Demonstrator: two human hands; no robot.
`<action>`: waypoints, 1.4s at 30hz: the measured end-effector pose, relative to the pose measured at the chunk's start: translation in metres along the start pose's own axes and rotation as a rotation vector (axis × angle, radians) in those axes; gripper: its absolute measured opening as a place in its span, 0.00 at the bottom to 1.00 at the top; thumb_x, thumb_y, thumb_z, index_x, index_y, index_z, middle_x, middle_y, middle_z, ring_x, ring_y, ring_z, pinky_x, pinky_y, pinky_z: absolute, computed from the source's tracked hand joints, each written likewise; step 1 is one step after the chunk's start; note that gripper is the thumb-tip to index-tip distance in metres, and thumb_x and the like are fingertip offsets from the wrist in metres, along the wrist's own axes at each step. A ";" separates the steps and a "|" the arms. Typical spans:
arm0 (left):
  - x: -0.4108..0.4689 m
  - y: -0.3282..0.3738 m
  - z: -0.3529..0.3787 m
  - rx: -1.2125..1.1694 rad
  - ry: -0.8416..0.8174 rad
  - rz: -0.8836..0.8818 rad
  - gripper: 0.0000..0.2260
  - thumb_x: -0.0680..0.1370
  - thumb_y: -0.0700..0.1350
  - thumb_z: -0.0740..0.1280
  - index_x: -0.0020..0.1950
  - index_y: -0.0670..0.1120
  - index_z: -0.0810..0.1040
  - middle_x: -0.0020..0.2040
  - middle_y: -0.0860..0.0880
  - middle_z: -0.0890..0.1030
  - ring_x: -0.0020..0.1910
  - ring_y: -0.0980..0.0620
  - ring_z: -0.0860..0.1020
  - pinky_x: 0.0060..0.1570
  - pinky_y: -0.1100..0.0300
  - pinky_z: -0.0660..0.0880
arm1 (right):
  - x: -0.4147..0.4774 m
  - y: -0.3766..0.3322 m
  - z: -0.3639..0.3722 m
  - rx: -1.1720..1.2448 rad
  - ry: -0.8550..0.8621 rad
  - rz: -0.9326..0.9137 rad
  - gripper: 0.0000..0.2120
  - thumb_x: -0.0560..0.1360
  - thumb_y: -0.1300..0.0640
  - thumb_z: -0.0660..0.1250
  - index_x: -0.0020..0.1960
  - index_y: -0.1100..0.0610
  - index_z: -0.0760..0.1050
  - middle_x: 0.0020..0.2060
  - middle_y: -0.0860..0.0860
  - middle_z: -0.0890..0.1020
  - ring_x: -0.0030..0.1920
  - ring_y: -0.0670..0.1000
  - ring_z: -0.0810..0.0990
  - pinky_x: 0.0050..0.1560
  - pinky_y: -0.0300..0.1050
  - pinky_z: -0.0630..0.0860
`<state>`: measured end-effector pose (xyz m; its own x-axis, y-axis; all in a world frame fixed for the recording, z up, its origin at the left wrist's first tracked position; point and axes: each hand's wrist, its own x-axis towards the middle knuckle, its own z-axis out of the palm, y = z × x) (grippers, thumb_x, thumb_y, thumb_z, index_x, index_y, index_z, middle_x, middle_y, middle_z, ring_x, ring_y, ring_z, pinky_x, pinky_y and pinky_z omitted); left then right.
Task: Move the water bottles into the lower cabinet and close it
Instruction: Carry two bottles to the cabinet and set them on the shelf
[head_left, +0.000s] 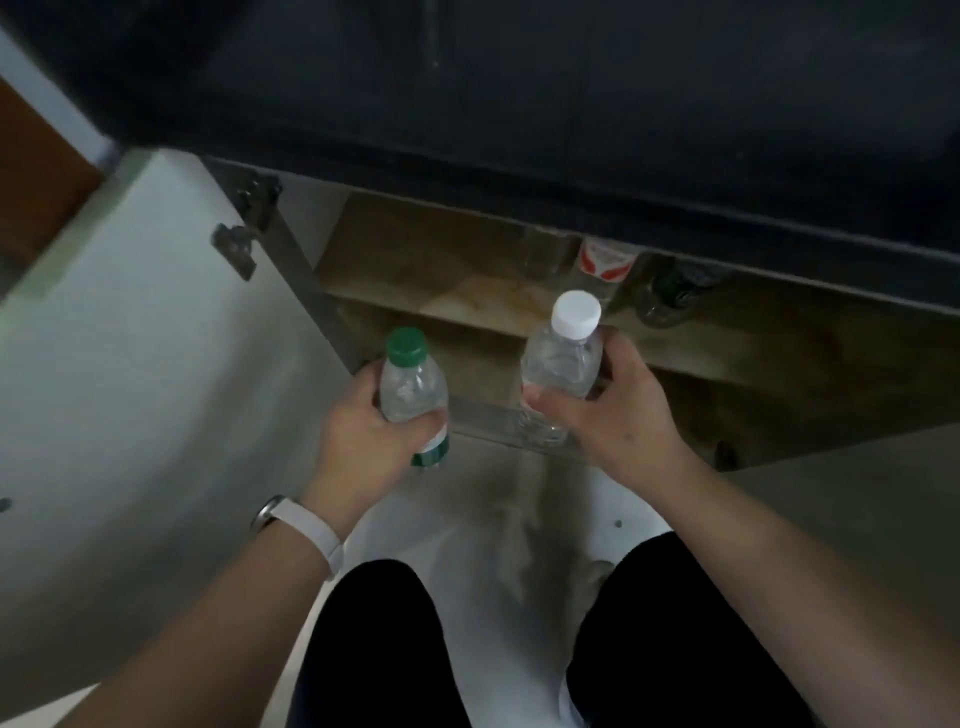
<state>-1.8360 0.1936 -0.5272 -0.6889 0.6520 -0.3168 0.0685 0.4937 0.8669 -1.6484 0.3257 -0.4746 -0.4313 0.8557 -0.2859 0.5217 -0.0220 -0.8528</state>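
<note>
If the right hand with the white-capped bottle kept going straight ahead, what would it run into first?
Probably the cabinet's shelf just ahead: the right hand points the white-capped bottle into the open cabinet. A bottle with a red label stands further back in roughly that line, though depth is hard to judge.

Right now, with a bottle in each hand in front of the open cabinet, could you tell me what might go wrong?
1. Bottles already stand at the back of the cabinet, near the red-labelled one; pushing in the white-capped bottle may topple them.
2. Both the left hand and right hand are full, so neither can steady anything.
3. The open door stays close beside the green-capped bottle; an elbow might bump it.
</note>
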 end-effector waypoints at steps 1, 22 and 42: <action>0.011 -0.011 0.008 -0.015 0.016 0.013 0.26 0.60 0.56 0.79 0.56 0.59 0.78 0.50 0.57 0.84 0.50 0.53 0.83 0.55 0.49 0.80 | 0.010 0.010 0.006 0.015 0.006 -0.025 0.26 0.65 0.50 0.80 0.52 0.36 0.67 0.47 0.35 0.78 0.46 0.31 0.78 0.40 0.29 0.74; 0.112 0.035 0.024 -0.199 0.309 0.486 0.17 0.71 0.44 0.78 0.56 0.51 0.78 0.45 0.60 0.83 0.44 0.65 0.82 0.39 0.71 0.76 | 0.120 0.011 0.033 0.151 0.079 -0.432 0.28 0.68 0.48 0.77 0.65 0.46 0.71 0.53 0.39 0.80 0.52 0.35 0.78 0.47 0.29 0.73; 0.168 0.029 0.025 -0.087 0.183 0.471 0.22 0.72 0.52 0.77 0.63 0.55 0.75 0.56 0.59 0.82 0.56 0.60 0.80 0.57 0.57 0.79 | 0.158 0.025 0.073 0.099 0.080 -0.404 0.33 0.71 0.49 0.76 0.72 0.44 0.64 0.55 0.33 0.73 0.52 0.31 0.71 0.46 0.25 0.67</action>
<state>-1.9317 0.3319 -0.5648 -0.7133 0.6770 0.1813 0.3470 0.1164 0.9306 -1.7573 0.4223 -0.5735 -0.5261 0.8431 0.1116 0.2471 0.2771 -0.9285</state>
